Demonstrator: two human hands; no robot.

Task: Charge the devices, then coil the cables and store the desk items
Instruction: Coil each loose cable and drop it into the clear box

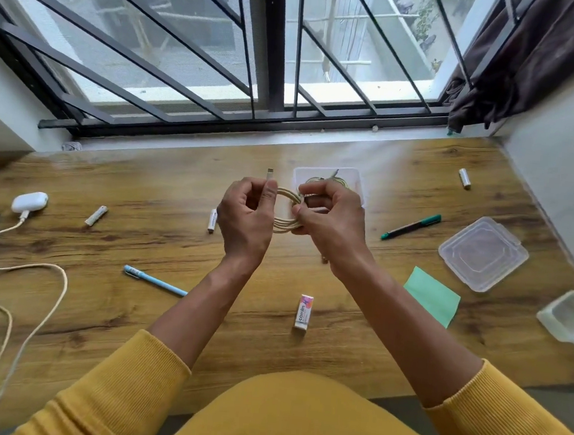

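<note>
Gripping coiled cable (284, 213) | left hand (244, 221), right hand (329, 224) | plug end (270, 173) points up

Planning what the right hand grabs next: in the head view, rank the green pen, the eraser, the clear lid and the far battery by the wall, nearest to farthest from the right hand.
From the right hand:
1. Green pen, just to its right.
2. Eraser, below it, towards the person.
3. Clear lid, farther right.
4. Battery, up right by the wall; close to the lid's distance, so the last two are uncertain.
</note>
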